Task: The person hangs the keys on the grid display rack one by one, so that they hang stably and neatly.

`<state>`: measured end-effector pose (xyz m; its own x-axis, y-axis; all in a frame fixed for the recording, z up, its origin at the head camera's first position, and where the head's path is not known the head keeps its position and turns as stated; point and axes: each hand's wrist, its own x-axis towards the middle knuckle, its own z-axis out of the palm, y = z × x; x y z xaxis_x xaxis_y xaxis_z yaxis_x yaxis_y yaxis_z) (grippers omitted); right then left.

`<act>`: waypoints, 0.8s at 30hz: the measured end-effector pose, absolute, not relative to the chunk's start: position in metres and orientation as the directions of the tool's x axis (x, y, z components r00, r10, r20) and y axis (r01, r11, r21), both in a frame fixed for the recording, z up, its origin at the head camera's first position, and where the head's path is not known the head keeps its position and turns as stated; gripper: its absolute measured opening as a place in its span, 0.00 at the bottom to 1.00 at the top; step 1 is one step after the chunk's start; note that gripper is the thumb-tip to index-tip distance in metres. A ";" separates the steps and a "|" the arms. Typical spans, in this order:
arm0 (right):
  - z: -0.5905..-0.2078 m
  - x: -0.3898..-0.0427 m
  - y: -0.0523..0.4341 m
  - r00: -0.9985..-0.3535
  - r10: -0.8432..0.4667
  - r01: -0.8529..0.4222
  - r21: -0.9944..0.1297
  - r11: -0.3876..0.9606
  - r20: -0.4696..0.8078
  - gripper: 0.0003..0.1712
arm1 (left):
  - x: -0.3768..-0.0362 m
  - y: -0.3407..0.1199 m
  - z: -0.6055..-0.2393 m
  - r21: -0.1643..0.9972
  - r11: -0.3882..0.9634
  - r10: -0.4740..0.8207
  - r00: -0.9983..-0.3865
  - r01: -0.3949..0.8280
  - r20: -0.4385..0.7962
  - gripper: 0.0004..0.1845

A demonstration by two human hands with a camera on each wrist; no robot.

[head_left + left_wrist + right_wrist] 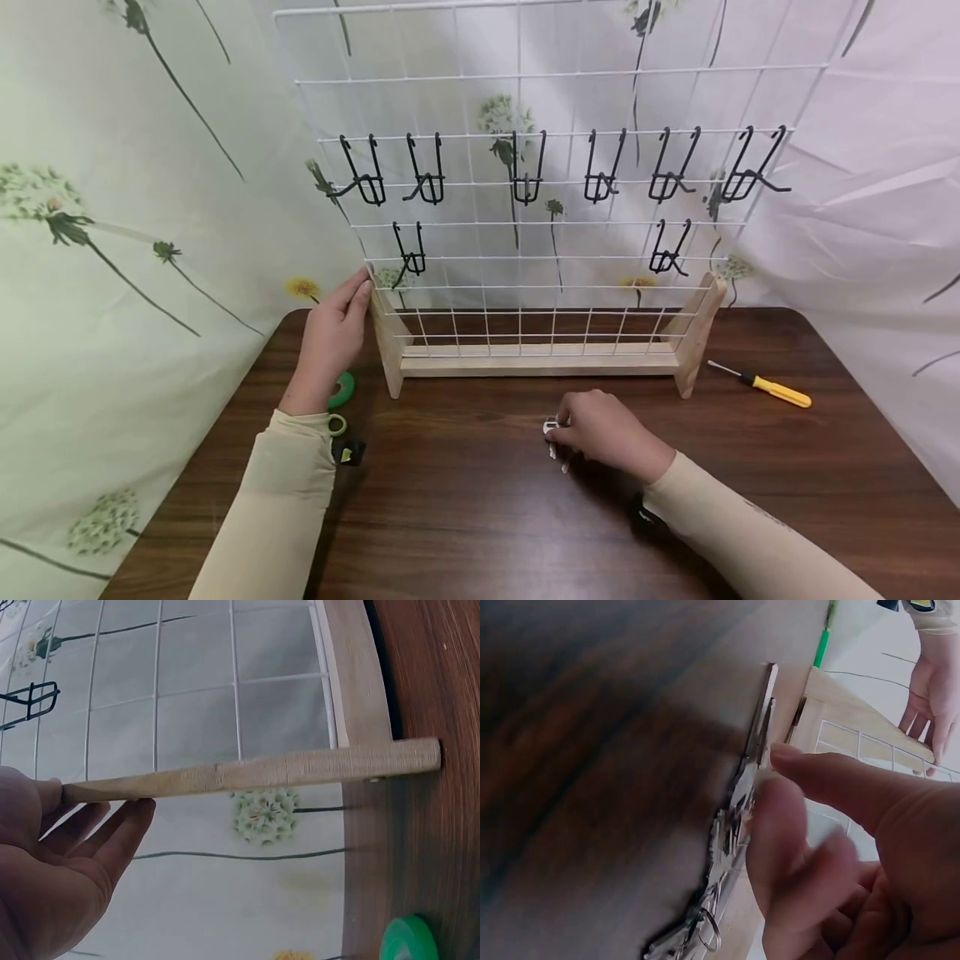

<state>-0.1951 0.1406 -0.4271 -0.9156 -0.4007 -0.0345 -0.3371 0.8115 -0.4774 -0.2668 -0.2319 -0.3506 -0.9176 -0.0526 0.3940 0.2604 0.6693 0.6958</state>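
Two hands: left hand (333, 325) steadies rack (540, 362), right hand (603, 433) pinches keys (735, 825).

Backdrop: pale fabric sheet (112, 208) printed with dandelion heads, green stems and a few yellow flowers, hung behind and along both sides of the work area. Creases and folds visible, strongest on the right side. No window, floor or bare wall in view.

Furniture: dark brown wood-grain counter (480, 517), rounded far corners, its far edge meeting the fabric. The left and right edges run close to the draped sheet.

Light: even, diffuse, no hard glare. Soft short shadows fall on the counter surface. The left-wrist view shows the same print close beside the counter's edge.
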 end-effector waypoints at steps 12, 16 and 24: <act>-0.426 -0.210 0.135 -0.905 -0.393 -0.226 -0.599 0.768 -0.164 0.17 | -0.267 -0.232 -0.350 0.713 0.653 -0.097 -0.905 0.256 0.414 0.26; -0.427 -0.213 0.138 -0.896 -0.400 -0.209 -0.614 0.761 -0.192 0.17 | -0.267 -0.232 -0.351 0.717 0.646 -0.089 -0.907 0.262 0.412 0.27; -0.431 -0.214 0.139 -0.860 -0.442 -0.176 -0.667 0.724 -0.254 0.16 | -0.267 -0.232 -0.355 0.726 0.641 -0.089 -0.916 0.248 0.391 0.27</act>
<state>-0.2144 0.1386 -0.4314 -0.8604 -0.4419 -0.2537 -0.1756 0.7245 -0.6665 -0.2666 -0.2317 -0.3550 -0.9163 -0.0888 0.3906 0.2475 0.6412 0.7263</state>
